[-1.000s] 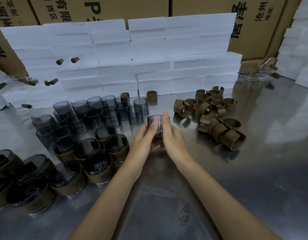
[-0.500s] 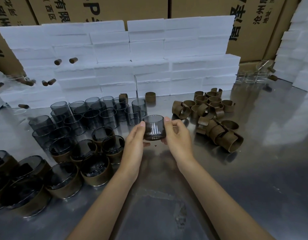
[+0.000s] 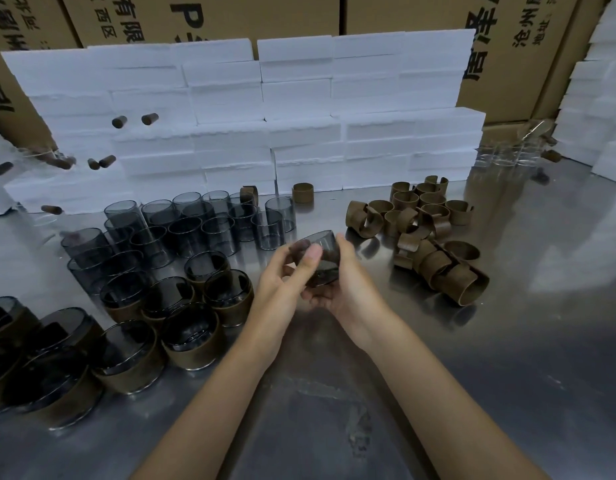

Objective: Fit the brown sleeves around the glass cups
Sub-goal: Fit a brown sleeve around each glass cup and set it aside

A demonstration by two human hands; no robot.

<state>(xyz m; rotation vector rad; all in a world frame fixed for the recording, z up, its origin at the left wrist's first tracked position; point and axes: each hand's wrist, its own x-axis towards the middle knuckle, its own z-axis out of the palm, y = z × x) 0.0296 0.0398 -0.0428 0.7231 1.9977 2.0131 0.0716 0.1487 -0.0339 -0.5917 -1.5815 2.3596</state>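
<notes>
Cup: smoky glass cup (image 3: 319, 259), tilted, held above the middle of the worktop (image 3: 507, 341) between both hands, a brown sleeve (image 3: 325, 271) around its lower part.
Left hand: left hand (image 3: 282, 289) grips the cup from the left, thumb (image 3: 308, 259) pressed on its side, fingers curled.
Right hand: right hand (image 3: 348, 285) cradles the cup from the right and beneath, fingers wrapped around the sleeve.
Bare cups: cluster of bare cups (image 3: 195, 226) standing upright toward the worktop's back edge, left of the hands.
Sleeved cups: cups already in sleeves (image 3: 192, 336) standing in a group along the left edge and near front-left.
Loose sleeves: heap of sleeves (image 3: 427, 237) right of the hands, some upright, some on their sides; one sleeve (image 3: 303, 192) apart near the back edge.
Foam: white foam blocks (image 3: 265, 116) stacked along the back edge, small brown plugs (image 3: 150, 118) sticking out on the left.
Boxes: cardboard boxes (image 3: 230, 19) behind the foam.
Far cups: clear cups (image 3: 503, 155) at the back right corner.
</notes>
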